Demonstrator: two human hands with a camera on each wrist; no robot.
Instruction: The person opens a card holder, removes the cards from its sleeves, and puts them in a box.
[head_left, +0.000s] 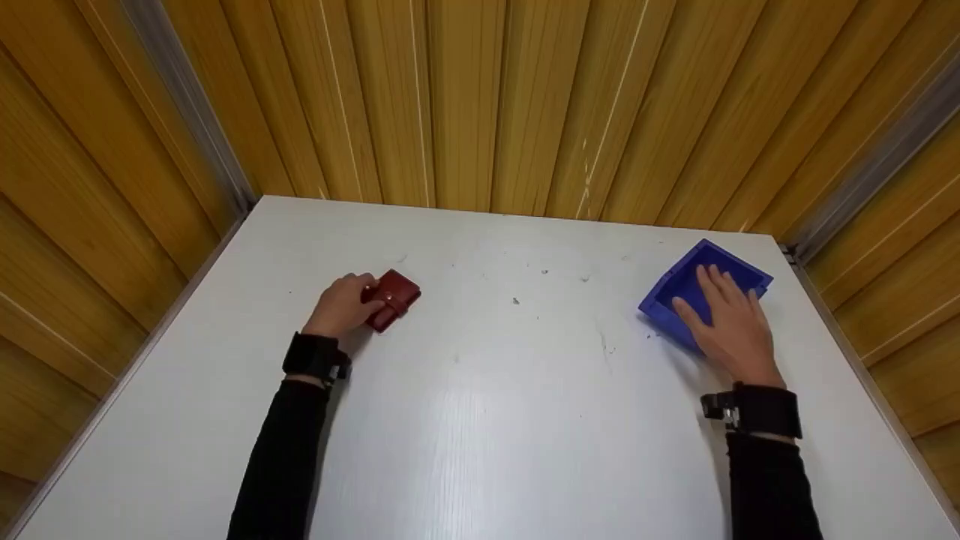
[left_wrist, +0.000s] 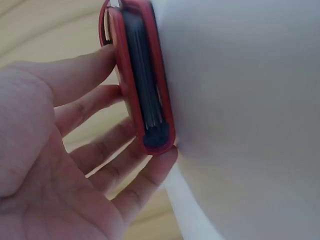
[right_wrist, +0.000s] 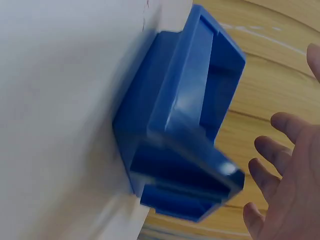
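Observation:
A small red card holder (head_left: 396, 291) with a snap strap lies on the white table at the left. In the left wrist view, dark sleeves show between the covers of the card holder (left_wrist: 142, 75). My left hand (head_left: 341, 306) touches it, with the thumb on its cover near the strap and the spread fingers along the cover and spine. To the right, a blue plastic bin (head_left: 670, 294) sits at an angle. Over its opening my right hand (head_left: 731, 330) reaches with spread fingers; in the right wrist view these fingers stand apart from the bin (right_wrist: 170, 110).
The white table (head_left: 480, 390) has small dark marks between the two hands. Yellow wood-grain panels (head_left: 465, 105) rise behind the table and along both sides. Each wrist wears a black camera strap (head_left: 769, 411).

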